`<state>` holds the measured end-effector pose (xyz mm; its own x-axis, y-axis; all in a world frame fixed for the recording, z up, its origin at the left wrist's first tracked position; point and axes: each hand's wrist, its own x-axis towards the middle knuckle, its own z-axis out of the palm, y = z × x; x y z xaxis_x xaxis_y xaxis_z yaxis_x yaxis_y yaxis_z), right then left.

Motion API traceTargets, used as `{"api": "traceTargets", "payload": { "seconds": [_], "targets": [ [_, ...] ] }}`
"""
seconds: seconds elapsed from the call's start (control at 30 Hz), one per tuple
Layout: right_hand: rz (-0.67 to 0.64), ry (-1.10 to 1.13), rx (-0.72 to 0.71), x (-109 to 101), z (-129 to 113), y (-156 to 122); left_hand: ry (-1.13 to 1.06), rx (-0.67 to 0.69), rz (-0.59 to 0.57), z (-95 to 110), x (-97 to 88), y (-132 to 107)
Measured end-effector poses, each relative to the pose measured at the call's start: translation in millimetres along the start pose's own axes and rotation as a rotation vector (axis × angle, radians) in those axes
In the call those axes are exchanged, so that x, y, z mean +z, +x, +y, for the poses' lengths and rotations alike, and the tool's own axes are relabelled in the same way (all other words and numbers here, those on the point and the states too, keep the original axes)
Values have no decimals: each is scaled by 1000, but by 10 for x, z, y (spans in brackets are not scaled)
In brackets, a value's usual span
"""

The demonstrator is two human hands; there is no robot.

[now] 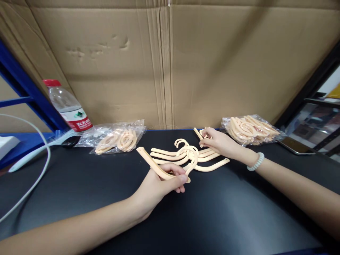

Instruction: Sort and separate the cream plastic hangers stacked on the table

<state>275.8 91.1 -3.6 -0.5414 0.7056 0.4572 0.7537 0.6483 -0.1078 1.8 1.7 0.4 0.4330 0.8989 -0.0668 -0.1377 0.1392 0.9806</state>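
Note:
Several cream plastic hangers (183, 155) lie stacked in the middle of the black table (228, 212), hooks together. My left hand (159, 184) is closed on one cream hanger (152, 163), pinching it near the hook with its arm pointing up and left. My right hand (217, 141), with a pale coiled band at the wrist, is closed on another hanger piece (198, 134) at the stack's right end.
A clear bag of hangers (117, 140) lies at the back left, another bag (249, 129) at the back right. A water bottle (67, 106) with a red cap stands at left beside a brush and white cable (39, 173). Cardboard lines the back. A phone (292, 145) lies far right.

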Motion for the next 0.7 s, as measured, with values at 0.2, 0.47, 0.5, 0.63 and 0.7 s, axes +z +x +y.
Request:
{"api": "traceTargets", "payload": {
  "seconds": [0.2,0.47,0.5,0.63,0.7],
  "targets": [
    [378,209,123,-202,-275,-66,-34,16,-17,-22,-17,-7],
    [406,1173,415,-204,-935,-213,-31,23,-32,-21,-40,-14],
    [385,1281,449,-189,-974,-214,-31,24,-28,-21,-41,-16],
    [352,1520,677,-121,-1073,-228,-30,48,-28,-32,-46,-18],
    [335,1594,762,-82,-1106,-249,-26,61,-38,-38,-49,-19]
  ]
}}
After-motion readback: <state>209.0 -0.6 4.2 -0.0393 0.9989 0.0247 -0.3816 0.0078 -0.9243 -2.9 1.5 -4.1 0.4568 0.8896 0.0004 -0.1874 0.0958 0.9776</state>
